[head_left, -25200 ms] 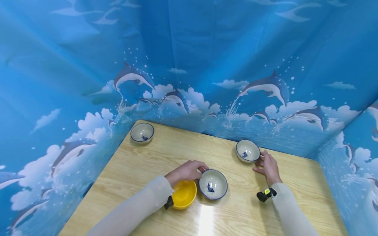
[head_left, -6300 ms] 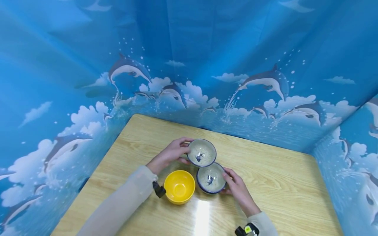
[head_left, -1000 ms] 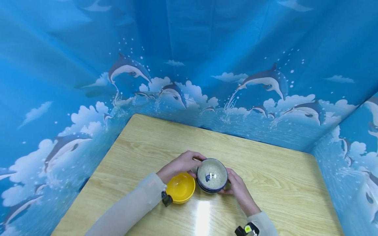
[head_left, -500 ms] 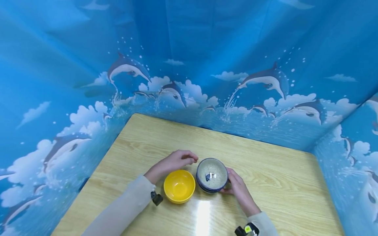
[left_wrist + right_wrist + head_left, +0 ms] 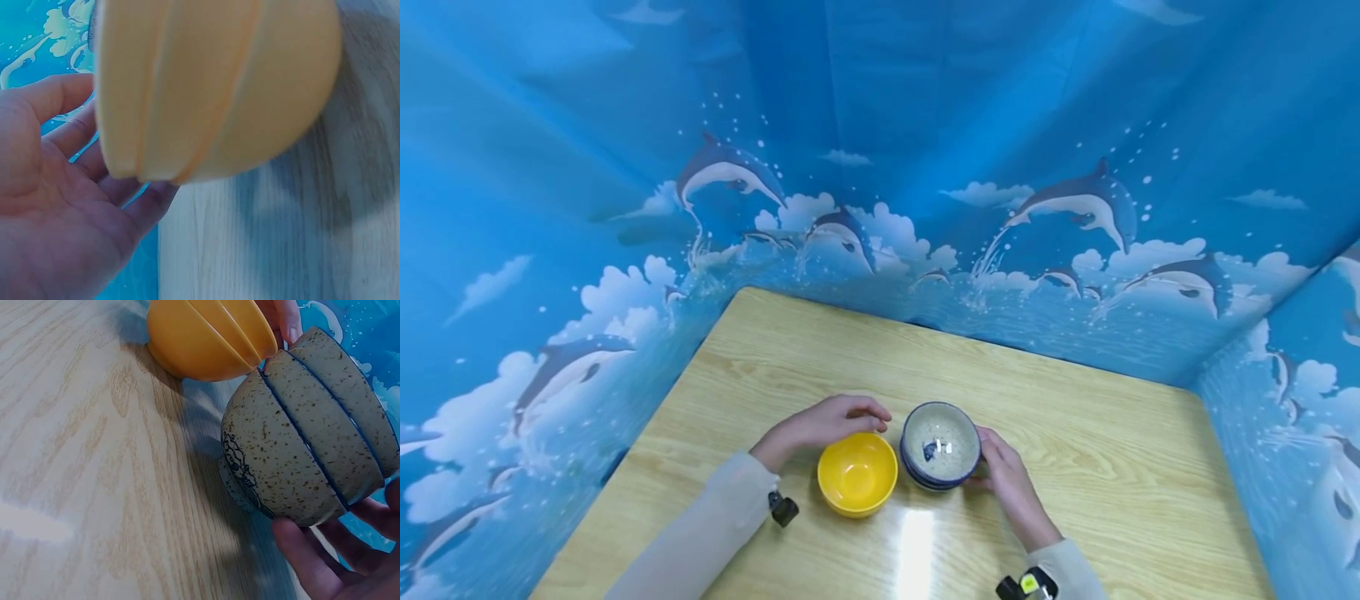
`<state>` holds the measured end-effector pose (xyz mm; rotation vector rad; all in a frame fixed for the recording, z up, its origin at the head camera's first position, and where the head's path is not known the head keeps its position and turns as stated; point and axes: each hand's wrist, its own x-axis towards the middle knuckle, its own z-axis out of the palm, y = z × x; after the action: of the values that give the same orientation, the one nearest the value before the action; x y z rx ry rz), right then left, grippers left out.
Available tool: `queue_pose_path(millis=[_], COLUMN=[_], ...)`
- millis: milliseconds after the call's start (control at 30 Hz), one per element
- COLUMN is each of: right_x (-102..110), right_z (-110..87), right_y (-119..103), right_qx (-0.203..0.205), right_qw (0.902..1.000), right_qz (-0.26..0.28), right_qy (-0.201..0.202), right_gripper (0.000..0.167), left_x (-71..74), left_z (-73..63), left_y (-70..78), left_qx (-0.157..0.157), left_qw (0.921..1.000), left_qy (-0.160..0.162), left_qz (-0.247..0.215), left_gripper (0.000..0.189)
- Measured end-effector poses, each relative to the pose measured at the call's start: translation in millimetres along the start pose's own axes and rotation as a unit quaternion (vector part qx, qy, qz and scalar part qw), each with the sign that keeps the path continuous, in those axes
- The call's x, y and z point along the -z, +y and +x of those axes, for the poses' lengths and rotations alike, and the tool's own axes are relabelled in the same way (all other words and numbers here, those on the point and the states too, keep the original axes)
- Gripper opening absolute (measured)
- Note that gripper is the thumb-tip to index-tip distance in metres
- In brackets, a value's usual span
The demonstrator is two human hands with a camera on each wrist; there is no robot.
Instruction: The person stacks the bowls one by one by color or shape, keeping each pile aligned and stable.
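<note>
A stack of three speckled ceramic bowls with dark blue rims (image 5: 940, 442) stands upright on the table. My right hand (image 5: 1009, 479) holds this stack from its right side; in the right wrist view the fingers (image 5: 300, 556) curve about the lower wall and rims. Just left of it sits a stack of yellow bowls (image 5: 857, 477), whose nested rims show in the left wrist view. Beside the far rim of the yellow bowls is my left hand (image 5: 826, 422), its fingers loosely bent and gripping nothing. Some of its fingertips are hidden behind the yellow bowls in the left wrist view.
The bowls stand on a light wood table (image 5: 1075, 433). A blue curtain printed with dolphins (image 5: 880, 167) rises along the table's back and left edges, and also hangs at the right. Light glares off the tabletop in front of the ceramic stack.
Over the last second my left hand has let go of the top ceramic bowl and moved left to the yellow bowls. Earlier, the ceramic bowls stood apart; they are nested now. The right hand stays put.
</note>
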<state>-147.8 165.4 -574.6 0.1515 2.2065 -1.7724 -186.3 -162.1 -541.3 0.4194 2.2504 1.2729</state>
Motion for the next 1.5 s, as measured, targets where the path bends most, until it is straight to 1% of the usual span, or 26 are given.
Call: queue_pose_path(millis=[133, 300, 467, 567, 667, 833, 967, 1167, 1333, 1500], right_x=[0.5, 0.8, 0.8, 0.3, -0.2, -1.0, -1.7, -2.0, -2.7, -2.1], right_z=[-0.4, 0.2, -0.8, -0.8, -0.9, -2.2, -2.4, -1.2, -1.2, -2.4], right_y=[0.1, -0.9, -4.2, -5.9, -6.6, -7.5, -8.3, -6.9, -4.7, -3.7], right_qx=[0.002, 0.010, 0.015, 0.017, 0.033, 0.054, 0.057, 0.059, 0.066, 0.067], right_qw=[1.0000, 0.9997, 0.9990, 0.9981, 0.9970, 0.9960, 0.9957, 0.9948, 0.9942, 0.9943], right_qz=[-0.006, -0.023, -0.042, -0.057, -0.064, -0.058, -0.057, -0.058, -0.057, -0.052], right_qy=[0.007, 0.007, -0.006, -0.016, -0.028, -0.041, -0.047, -0.059, -0.063, -0.065], right_gripper=[0.049, 0.052, 0.062, 0.063, 0.062, 0.062, 0.065, 0.069, 0.067, 0.063], left_x=[-1.3, -3.0, -5.5, -5.8, -5.1, -4.3, -4.0, -6.2, -9.8, -13.3], left_z=[-3.3, -5.9, -7.1, -9.5, -11.9, -13.4, -13.9, -15.3, -17.1, -16.9], left_y=[-1.0, -5.1, -10.2, -11.0, -11.6, -15.2, -18.5, -22.7, -25.8, -28.8], left_qx=[-0.005, -0.005, 0.002, 0.004, 0.002, 0.002, 0.000, 0.012, 0.019, 0.019], left_qw=[0.9999, 0.9998, 0.9997, 0.9996, 0.9996, 0.9997, 0.9997, 0.9996, 0.9994, 0.9992], left_qy=[0.002, 0.012, 0.021, 0.024, 0.024, 0.025, 0.026, 0.026, 0.030, 0.035], left_qz=[0.012, 0.014, 0.014, 0.014, 0.014, 0.009, 0.005, 0.002, 0.001, -0.004], left_gripper=[0.030, 0.029, 0.028, 0.027, 0.026, 0.027, 0.028, 0.028, 0.028, 0.029])
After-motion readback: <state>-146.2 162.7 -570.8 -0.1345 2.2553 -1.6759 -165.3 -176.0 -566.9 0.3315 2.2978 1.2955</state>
